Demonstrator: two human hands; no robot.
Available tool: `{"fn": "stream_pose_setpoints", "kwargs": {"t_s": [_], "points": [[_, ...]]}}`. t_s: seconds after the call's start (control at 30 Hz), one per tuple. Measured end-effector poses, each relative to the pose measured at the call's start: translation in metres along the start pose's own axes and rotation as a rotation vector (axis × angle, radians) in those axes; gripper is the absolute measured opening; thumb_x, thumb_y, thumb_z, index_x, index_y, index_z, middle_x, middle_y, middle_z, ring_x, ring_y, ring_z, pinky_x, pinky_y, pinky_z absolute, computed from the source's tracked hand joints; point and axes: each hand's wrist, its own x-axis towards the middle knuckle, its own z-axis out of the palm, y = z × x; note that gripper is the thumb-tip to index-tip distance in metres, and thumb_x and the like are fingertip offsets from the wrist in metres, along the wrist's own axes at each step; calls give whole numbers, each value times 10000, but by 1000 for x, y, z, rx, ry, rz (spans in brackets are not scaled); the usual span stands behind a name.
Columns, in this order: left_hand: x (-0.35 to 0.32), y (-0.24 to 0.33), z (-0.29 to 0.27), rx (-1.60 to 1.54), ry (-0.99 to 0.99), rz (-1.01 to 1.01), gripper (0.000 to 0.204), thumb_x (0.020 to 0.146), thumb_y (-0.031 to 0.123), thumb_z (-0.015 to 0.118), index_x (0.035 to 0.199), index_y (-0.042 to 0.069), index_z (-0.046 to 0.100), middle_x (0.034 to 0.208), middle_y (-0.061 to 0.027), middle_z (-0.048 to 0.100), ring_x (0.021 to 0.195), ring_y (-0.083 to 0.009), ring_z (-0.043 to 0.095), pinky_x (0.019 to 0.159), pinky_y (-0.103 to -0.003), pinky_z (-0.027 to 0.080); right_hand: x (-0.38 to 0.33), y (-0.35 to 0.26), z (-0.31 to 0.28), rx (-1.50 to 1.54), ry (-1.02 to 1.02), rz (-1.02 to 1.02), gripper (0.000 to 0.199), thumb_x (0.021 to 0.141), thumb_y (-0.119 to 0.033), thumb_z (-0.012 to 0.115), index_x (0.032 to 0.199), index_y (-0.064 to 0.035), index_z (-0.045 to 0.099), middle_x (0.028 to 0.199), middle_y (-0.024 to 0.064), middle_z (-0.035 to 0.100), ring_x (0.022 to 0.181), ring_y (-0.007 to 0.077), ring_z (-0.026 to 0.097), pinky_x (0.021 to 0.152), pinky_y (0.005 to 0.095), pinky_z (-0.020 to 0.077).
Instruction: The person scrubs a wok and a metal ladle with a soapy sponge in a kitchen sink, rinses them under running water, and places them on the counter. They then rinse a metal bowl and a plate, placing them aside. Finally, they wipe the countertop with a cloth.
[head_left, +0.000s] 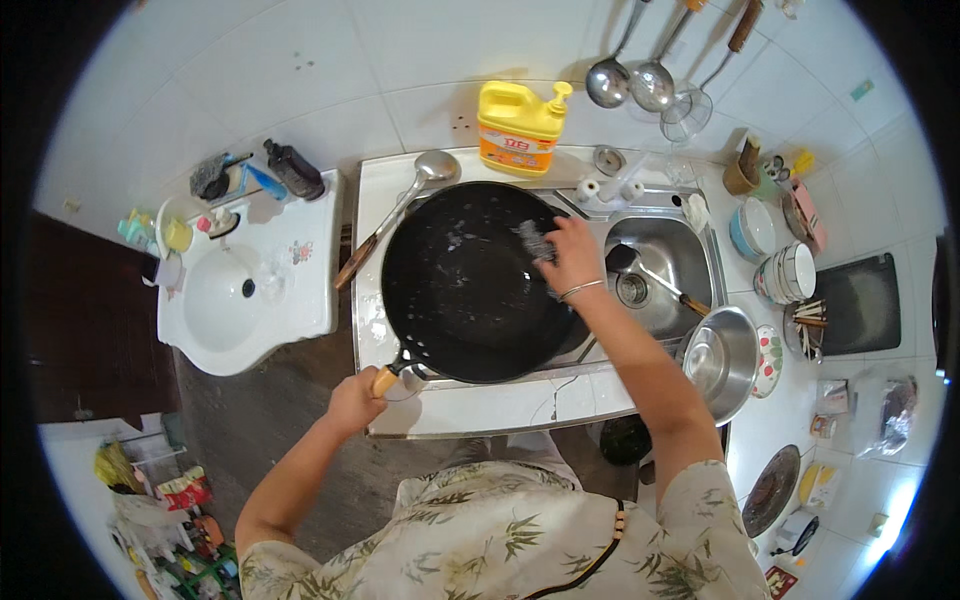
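A large black wok [470,300] sits on the white counter, tilted a little and overlapping the edge of the steel sink [660,235]. My left hand [355,402] is closed around its wooden handle [385,379] at the near left. Over the wok's right inner wall, my right hand [578,258] presses a grey scouring pad [536,240] with its fingers. Wet spots shine on the wok's dark inside. Left of the wok lies a ladle [437,167], its wooden handle pointing toward me. A black-headed spatula [622,258] rests in the sink.
A yellow pump jug [520,128] stands behind the wok, under hanging ladles [608,83] and a wire strainer [687,112]. A steel basin [722,365] and stacked bowls [786,273] are to the right. A white washbasin [205,335] stands at left.
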Motion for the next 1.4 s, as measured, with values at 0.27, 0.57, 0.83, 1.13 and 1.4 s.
{"fn": "stream_pose_setpoints", "kwargs": {"t_s": [0.27, 0.57, 0.83, 1.13, 1.4], "points": [[-7, 12, -16, 74, 127, -112, 245, 701, 124, 637, 928, 67, 565, 800, -201, 621, 793, -396, 598, 654, -451, 466, -15, 75, 46, 585, -35, 554, 230, 839, -194, 572, 972, -15, 630, 1026, 175, 630, 985, 358, 570, 848, 384, 457], [-19, 29, -2, 125, 89, -254, 312, 676, 111, 668, 969, 61, 575, 803, -196, 632, 796, -385, 613, 668, -442, 479, -40, 160, 269, 344, -225, 937, 328, 821, -170, 610, 1127, -59, 571, 1036, 231, 600, 1023, 393, 558, 951, 397, 424], [-15, 31, 7, 98, 92, -204, 302, 669, 123, 667, 945, 63, 561, 757, -191, 621, 753, -388, 607, 649, -462, 473, -1, 121, 111, 233, -95, 491, 177, 766, -113, 562, 902, -37, 646, 900, 242, 612, 845, 408, 585, 775, 455, 482], [59, 37, 35, 139, 9, -58, 289, 681, 173, 655, 938, 81, 561, 766, -187, 631, 752, -379, 614, 663, -468, 476, -18, 184, 38, 563, 249, 625, 178, 854, -150, 557, 945, -2, 592, 714, 136, 603, 609, 242, 574, 603, 335, 467], [85, 36, 47, 123, -16, 4, 277, 670, 156, 651, 928, 82, 582, 772, -184, 636, 757, -373, 617, 673, -458, 477, -38, 248, 26, 440, 504, 670, 193, 878, -177, 560, 965, -11, 603, 663, 52, 564, 524, 120, 511, 506, 265, 423]]}}
